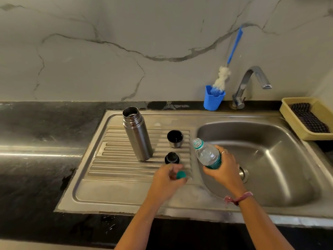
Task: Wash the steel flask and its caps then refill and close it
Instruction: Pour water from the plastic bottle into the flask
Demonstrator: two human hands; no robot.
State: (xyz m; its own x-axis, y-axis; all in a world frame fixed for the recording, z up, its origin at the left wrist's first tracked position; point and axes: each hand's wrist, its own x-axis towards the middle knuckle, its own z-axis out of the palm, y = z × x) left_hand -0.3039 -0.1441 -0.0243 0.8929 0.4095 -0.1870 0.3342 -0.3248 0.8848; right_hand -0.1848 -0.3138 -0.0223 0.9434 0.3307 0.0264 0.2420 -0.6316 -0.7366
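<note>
A: Where's your steel flask (pixel 137 133)?

B: Upright and uncapped on the ribbed drainboard (pixel 100 186), left of the sink basin (pixel 273 159). Just to its right stands the steel cup cap (pixel 175 138), mouth up, and nearer you the black stopper (pixel 171 158).

A: And your hands?

B: Your right hand (pixel 223 168) is wrapped round the lower half of a clear plastic bottle (pixel 207 153), open-mouthed and tilted left at the basin's left edge. Your left hand (pixel 166 179) has its fingers curled, pinching a small teal bottle cap (pixel 181 175) just near of the stopper.

A: Anything behind?

B: A blue bottle brush (pixel 232 51) in a blue holder (pixel 213 98), left of the tap (pixel 252 82)
</note>
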